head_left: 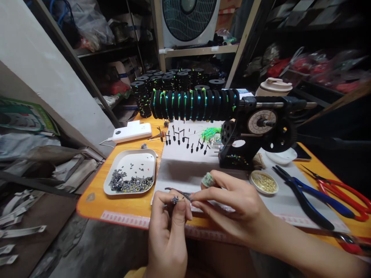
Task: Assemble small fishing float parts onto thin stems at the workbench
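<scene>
Head view: my left hand pinches a small dark piece at the tabletop edge; my right hand fingers grip thin tweezers touching it. Beyond, a tray, then a spool winder.

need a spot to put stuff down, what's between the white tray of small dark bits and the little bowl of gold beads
In the head view, the white paper sheet spans the stretch between the white tray and the bowl of gold beads; a small greenish spool sits near the bowl.
</scene>
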### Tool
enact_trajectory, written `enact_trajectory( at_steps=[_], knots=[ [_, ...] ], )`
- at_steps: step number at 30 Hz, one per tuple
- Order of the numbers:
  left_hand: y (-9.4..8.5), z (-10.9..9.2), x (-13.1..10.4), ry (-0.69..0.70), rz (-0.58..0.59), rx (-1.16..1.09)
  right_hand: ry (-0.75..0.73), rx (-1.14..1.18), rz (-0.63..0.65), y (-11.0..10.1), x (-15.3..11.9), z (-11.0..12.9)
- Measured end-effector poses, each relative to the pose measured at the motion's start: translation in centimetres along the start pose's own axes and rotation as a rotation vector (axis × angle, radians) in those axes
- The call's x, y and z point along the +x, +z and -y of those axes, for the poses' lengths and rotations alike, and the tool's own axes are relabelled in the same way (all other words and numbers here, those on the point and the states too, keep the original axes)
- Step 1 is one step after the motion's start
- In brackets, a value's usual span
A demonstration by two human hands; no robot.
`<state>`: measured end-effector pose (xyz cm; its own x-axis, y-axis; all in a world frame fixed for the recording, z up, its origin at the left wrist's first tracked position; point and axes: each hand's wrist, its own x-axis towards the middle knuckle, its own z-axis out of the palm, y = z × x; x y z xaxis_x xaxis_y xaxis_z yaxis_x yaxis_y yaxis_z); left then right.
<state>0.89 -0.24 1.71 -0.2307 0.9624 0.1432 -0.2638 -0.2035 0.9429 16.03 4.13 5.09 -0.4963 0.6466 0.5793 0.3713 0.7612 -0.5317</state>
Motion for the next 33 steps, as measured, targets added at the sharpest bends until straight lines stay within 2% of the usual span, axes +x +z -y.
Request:
enact_trajectory(
  at_steps=[8,12,16,19,22,25,30,31,33],
  knots=[
    [0.1,0.5,-0.2,-0.07,-0.022,-0.003,0.074,0.108,-0.05,0.0,0.2,0.1],
    [0.5,0.7,0.2,0.101,-0.047,-0.127,0.059,0.062,-0.005,0.1,-0.1,0.3],
    [0.9,0.3,1.1,0.267,-0.185,-0.24,0.019,0.047,-0.039,-0.1,0.0,0.3],
    [0.5,0.1,1.7,0.253,-0.222,-0.26,-0.006,0.079,-0.065,-0.1,0.1,0.3],
    [-0.3,0.3,1.9,0.223,-0.177,-0.163,0.003,0.095,-0.082,-0.1,0.1,0.2],
    [-1.0,0.6,2.0,0.278,-0.137,-0.044,0.011,0.085,-0.069,0.0,0.0,0.2],
    [-1.7,-0.3,2.3,0.349,-0.314,-0.075,0.048,0.045,-0.142,-0.2,0.0,0.1],
    [-1.8,-0.4,2.2,0.343,-0.301,-0.082,0.066,0.048,-0.147,-0.2,0.0,0.1],
    [-2.0,-0.6,2.1,0.316,-0.19,-0.058,0.104,0.077,-0.131,-0.3,0.0,0.0]
  ],
)
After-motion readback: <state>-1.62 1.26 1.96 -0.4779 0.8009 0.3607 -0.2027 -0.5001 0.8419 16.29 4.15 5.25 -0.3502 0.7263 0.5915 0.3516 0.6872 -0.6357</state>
